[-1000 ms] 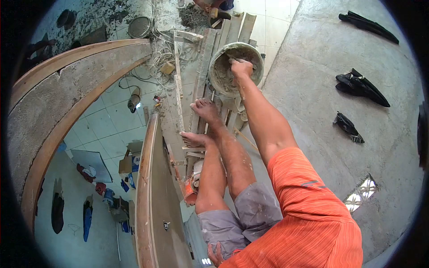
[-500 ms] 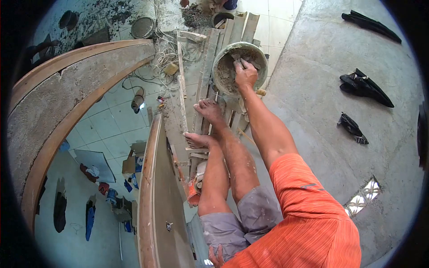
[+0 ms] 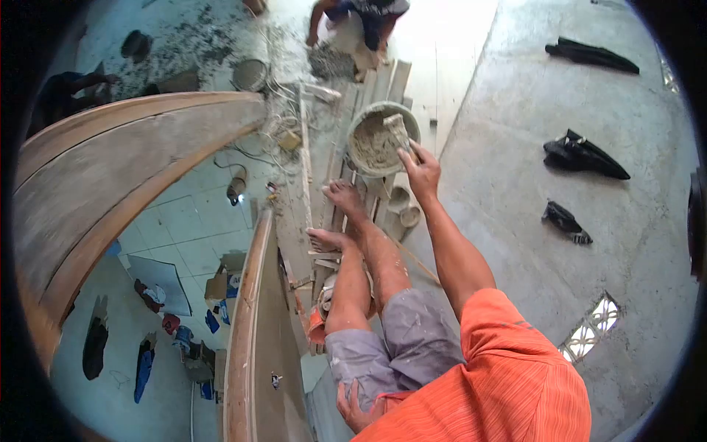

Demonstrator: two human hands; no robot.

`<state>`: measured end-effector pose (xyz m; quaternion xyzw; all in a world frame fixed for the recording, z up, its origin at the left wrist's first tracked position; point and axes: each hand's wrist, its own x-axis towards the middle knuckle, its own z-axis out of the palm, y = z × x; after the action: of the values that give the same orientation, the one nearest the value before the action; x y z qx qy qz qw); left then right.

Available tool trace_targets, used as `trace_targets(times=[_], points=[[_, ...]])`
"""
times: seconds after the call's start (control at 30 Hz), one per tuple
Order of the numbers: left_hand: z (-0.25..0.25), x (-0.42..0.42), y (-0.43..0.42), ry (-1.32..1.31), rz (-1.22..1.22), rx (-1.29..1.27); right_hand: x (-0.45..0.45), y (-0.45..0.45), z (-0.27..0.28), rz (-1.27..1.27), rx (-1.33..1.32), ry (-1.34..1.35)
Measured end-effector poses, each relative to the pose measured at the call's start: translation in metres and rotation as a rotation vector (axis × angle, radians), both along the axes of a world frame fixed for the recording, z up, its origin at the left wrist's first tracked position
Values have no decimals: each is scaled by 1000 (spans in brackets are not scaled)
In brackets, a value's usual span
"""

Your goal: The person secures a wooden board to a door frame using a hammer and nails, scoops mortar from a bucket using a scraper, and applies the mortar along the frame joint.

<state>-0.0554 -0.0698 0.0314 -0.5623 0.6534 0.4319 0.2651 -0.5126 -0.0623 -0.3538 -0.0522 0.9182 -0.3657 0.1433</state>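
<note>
My right hand (image 3: 422, 173) is closed around the handle of a small trowel (image 3: 398, 131), its blade coated with grey mortar. Hand and tool are over the near right rim of a round bucket (image 3: 359, 166). Wet mortar (image 3: 370, 147) covers the inside of the bucket, which stands on the planks beyond my bare feet. My left hand (image 3: 355, 407) lies on the grey shorts at my left thigh, fingers apart, holding nothing.
Wooden planks (image 3: 401, 79) lie under and past the bucket. To the left runs a curved wood-edged wall opening (image 3: 140, 132) above a lower tiled room. A rough plastered wall (image 3: 501, 177) rises at right. Another person (image 3: 364, 18) crouches by a mortar heap (image 3: 331, 63).
My right hand has come up out of the bucket towards its near right rim, bringing the mortar-covered trowel into sight. The view has tilted, showing more of the other person. My left hand stays on the thigh.
</note>
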Motion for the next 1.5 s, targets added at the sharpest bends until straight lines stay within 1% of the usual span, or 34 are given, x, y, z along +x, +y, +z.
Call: trace_targets(times=[0.03,0.1,0.17,0.2,0.23,0.27,0.3,0.37,0.43,0.47,0.53,0.6,0.63,0.7,0.77,0.8,0.83,0.87,0.9,0.93,0.97,1.07,1.17,1.23,1.3,1.33,1.37,1.43,1.47,1.5], points=[[6,0,1,20,19,-3,0,-6,36,47,-7,-4],[13,2,2,46,47,-31,-1,-21,96,101,-119,-50],[12,3,1,66,93,-71,-1,-59,193,147,-220,-109],[11,4,0,91,165,-151,-1,-81,243,218,-250,-66],[8,10,0,118,152,-112,0,-102,292,297,-285,-17],[2,15,-1,152,140,-77,2,-123,341,371,-267,-5],[-7,18,-1,192,222,-161,3,-145,386,441,-242,18],[-25,24,6,251,161,-128,9,-187,471,560,-314,-2],[-40,22,7,275,214,-101,23,-232,549,766,-551,201],[-43,21,4,340,199,-127,33,-250,595,876,-552,290],[-55,11,-5,442,202,-139,49,-280,658,1060,-599,414],[-72,-8,-18,690,454,33,70,-299,715,1197,-552,477],[-62,-26,-34,722,464,42,80,-307,738,1238,-508,482],[-18,-62,-74,914,547,-21,93,-327,770,1322,-523,585],[-20,-93,-98,1108,685,61,104,-341,795,1330,-519,574],[-21,-109,-115,1130,694,16,111,-347,809,1316,-460,647],[-18,-123,-134,1150,701,-27,114,-352,817,1277,-415,634],[5,-136,-158,1126,715,-103,117,-356,824,1256,-402,603],[31,-146,-181,1162,741,-151,119,-359,831,1233,-391,572],[62,-156,-207,1197,764,-200,123,-360,839,1201,-327,521],[91,-165,-231,1293,800,-219,124,-363,841,1203,-321,529],[147,-190,-286,1455,826,-288,126,-369,843,1168,-348,439],[190,-212,-334,1585,866,-368,128,-375,851,1127,-297,378],[217,-221,-362,1586,848,-448,128,-374,859,1095,-272,373],[243,-231,-382,1645,920,-407,129,-373,859,1059,-258,357],[253,-239,-390,1693,927,-527,131,-372,856,1083,-295,419],[264,-243,-397,1682,915,-525,132,-370,853,1100,-331,481],[281,-247,-408,1670,1065,-532,136,-367,853,1076,-356,434],[283,-249,-415,1652,1111,-566,140,-366,856,1073,-296,526],[283,-251,-421,1646,1104,-564,143,-366,857,1070,-232,618]])
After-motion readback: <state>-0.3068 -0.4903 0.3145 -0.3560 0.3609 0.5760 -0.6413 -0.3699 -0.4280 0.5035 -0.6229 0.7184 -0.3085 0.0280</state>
